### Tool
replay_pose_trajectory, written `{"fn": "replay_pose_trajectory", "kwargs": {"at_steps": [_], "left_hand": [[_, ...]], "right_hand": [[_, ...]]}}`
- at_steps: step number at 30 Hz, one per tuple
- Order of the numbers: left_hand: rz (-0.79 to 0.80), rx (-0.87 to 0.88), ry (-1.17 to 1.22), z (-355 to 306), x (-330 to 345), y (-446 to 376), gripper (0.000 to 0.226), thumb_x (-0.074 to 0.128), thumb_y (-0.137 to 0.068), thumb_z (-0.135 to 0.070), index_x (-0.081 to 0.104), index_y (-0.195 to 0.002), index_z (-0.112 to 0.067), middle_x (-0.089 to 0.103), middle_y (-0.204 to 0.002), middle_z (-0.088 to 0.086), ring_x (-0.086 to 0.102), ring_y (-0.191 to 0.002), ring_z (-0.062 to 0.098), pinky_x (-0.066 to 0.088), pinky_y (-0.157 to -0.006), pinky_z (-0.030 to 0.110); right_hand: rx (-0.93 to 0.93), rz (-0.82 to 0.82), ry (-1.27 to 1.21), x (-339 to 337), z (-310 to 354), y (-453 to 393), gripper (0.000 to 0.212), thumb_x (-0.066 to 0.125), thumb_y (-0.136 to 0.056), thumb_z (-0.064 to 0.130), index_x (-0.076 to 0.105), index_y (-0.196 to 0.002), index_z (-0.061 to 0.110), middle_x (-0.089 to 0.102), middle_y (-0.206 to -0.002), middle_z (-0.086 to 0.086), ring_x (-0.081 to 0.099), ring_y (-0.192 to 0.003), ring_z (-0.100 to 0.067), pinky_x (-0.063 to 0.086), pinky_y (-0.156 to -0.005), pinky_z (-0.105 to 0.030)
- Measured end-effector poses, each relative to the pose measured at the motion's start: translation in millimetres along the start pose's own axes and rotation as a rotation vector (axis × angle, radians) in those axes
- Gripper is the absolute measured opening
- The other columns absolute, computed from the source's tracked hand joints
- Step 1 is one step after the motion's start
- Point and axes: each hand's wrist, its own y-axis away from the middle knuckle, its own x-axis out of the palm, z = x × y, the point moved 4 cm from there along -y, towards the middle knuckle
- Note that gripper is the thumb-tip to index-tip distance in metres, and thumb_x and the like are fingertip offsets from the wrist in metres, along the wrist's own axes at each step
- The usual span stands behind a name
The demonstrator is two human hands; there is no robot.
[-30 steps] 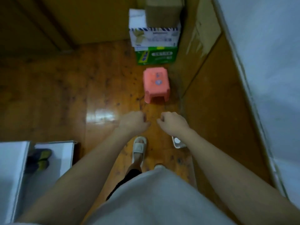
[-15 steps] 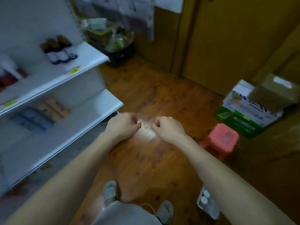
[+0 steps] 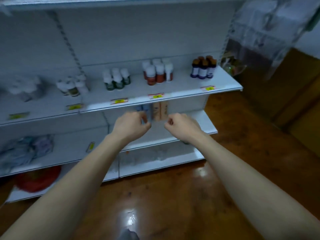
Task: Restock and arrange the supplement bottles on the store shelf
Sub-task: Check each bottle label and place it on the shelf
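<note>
A white store shelf (image 3: 173, 99) faces me with yellow price tags along its edge. On it stand groups of supplement bottles: brown bottles with purple labels (image 3: 203, 68) at the right, white-capped red-labelled bottles (image 3: 157, 71) in the middle, green-labelled bottles (image 3: 116, 79) left of them, and a further white-capped group (image 3: 72, 85). My left hand (image 3: 130, 125) and my right hand (image 3: 181, 126) hover side by side below that shelf's edge. Both have curled fingers and hold nothing.
Tan boxes (image 3: 159, 110) and blue packs stand on the lower shelf behind my hands. Bagged goods (image 3: 26, 149) lie lower left, a red item (image 3: 36, 179) at the bottom shelf. Hanging plastic bags (image 3: 259, 32) are at the right. Glossy wooden floor (image 3: 190, 196) lies underfoot.
The view has swung from the floor with a pink stool and cartons round to the shelf front. My hands stayed together in front of me, fingers curled.
</note>
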Motion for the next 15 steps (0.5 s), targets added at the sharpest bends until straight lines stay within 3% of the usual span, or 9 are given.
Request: {"fn": "replay_pose_trajectory", "kwargs": {"at_steps": [5,8,15], "left_hand": [[-0.061,-0.100,0.019,125.3,-47.0,11.4,0.021,0.060,-0.088,-0.045,0.066,-0.097,-0.028,0.069,-0.103,0.004,0.062,-0.100,0.027,0.049,-0.077,0.034],[-0.110,-0.155,0.033,184.6,-71.7,19.4,0.021,0.060,-0.087,-0.044,0.065,-0.098,-0.027,0.068,-0.103,0.003,0.062,-0.101,0.027,0.048,-0.076,0.034],[-0.208,-0.313,0.038,303.8,-109.5,25.1,0.023,0.059,-0.088,-0.044,0.066,-0.100,-0.026,0.069,-0.105,0.005,0.062,-0.104,0.028,0.044,-0.075,0.033]], "right_hand": [[-0.145,-0.002,0.037,40.4,136.0,-58.2,0.026,0.051,-0.093,0.039,0.051,-0.073,0.021,0.069,-0.098,-0.010,0.063,-0.096,-0.032,0.042,-0.068,-0.034],[-0.225,0.005,0.034,60.9,204.6,-81.7,0.021,0.051,-0.093,0.036,0.057,-0.081,0.020,0.068,-0.099,-0.011,0.062,-0.096,-0.033,0.038,-0.067,-0.033],[-0.371,0.066,0.064,105.0,326.1,-135.8,0.025,0.049,-0.094,0.036,0.060,-0.080,0.018,0.069,-0.095,-0.014,0.062,-0.092,-0.036,0.038,-0.064,-0.034]]}}
